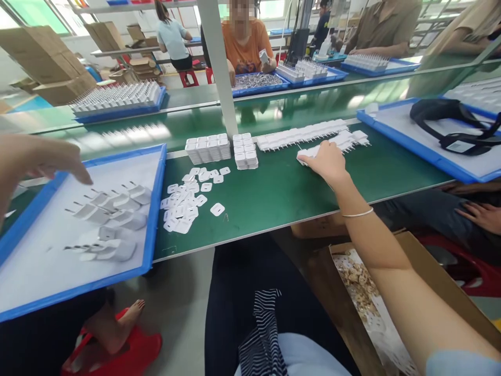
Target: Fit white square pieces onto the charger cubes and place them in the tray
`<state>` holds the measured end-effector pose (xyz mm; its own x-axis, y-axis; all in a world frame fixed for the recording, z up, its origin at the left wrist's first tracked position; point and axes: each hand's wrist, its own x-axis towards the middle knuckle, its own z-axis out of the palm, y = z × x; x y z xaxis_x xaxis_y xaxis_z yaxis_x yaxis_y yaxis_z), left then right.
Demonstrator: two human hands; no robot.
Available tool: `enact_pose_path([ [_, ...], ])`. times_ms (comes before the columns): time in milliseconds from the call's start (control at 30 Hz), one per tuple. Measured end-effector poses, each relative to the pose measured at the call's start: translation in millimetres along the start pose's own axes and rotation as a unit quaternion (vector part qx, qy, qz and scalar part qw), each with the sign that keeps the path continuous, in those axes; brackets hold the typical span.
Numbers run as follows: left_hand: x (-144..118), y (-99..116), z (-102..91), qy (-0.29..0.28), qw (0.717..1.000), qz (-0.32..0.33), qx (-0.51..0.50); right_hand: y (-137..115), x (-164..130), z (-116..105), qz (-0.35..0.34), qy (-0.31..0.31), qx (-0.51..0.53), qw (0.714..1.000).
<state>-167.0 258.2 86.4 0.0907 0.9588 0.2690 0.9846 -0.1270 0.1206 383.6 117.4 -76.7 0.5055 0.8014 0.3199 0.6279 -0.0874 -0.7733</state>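
Note:
My right hand (327,161) reaches across the green bench and closes over a short row of white plug adapters (307,153), just in front of a longer row of adapters (301,134). My left hand (33,159) hovers blurred over the far left corner of a blue-rimmed white tray (153,219), fingers spread, holding nothing. Several white adapters (113,219) lie loose on that tray. Small white square covers (183,201) are scattered on the bench beside the tray.
Two stacked blocks of white parts (221,149) stand behind the covers by a white post (219,68). A second blue tray (395,133) with a black strap (454,125) lies right. A cardboard box (364,292) sits under the bench. Other people work opposite; another person's hand (483,215) rests right.

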Motion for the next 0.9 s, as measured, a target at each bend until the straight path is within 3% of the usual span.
enact_pose_path([
  [67,-24,21,-17.6,-0.039,0.998,-0.024,0.038,11,11,10,-0.008,-0.002,-0.008,1.0],
  [100,-45,36,-22.4,-0.058,0.996,-0.001,0.069,15,13,14,-0.018,-0.006,-0.005,1.0],
  [167,-101,73,-19.8,-0.088,0.994,0.06,-0.028,20,12,18,-0.038,-0.025,0.005,0.999],
  [233,-163,110,-0.7,-0.07,0.971,0.125,-0.19,21,7,17,-0.051,-0.043,0.013,0.998],
  [300,-217,139,28.8,-0.081,0.931,0.177,-0.308,17,0,12,-0.048,-0.044,-0.006,0.998],
  [433,-278,170,84.0,-0.126,0.831,0.115,-0.529,-10,-27,-2,-0.006,-0.042,-0.074,0.996],
  [533,-299,187,107.2,-0.149,0.747,0.009,-0.648,-40,-79,-4,-0.038,-0.058,-0.047,0.996],
  [667,-323,219,118.3,-0.145,0.642,-0.071,-0.75,-74,-194,15,-0.152,-0.074,0.095,0.981],
  [733,-336,236,117.0,-0.141,0.619,-0.101,-0.766,-84,-250,30,-0.171,-0.041,0.183,0.967],
  [800,-346,248,112.9,-0.108,0.617,-0.141,-0.767,-89,-290,42,-0.15,-0.021,0.23,0.961],
  [900,-356,253,107.6,-0.044,0.623,-0.181,-0.76,-90,-318,44,-0.143,-0.038,0.3,0.942],
])
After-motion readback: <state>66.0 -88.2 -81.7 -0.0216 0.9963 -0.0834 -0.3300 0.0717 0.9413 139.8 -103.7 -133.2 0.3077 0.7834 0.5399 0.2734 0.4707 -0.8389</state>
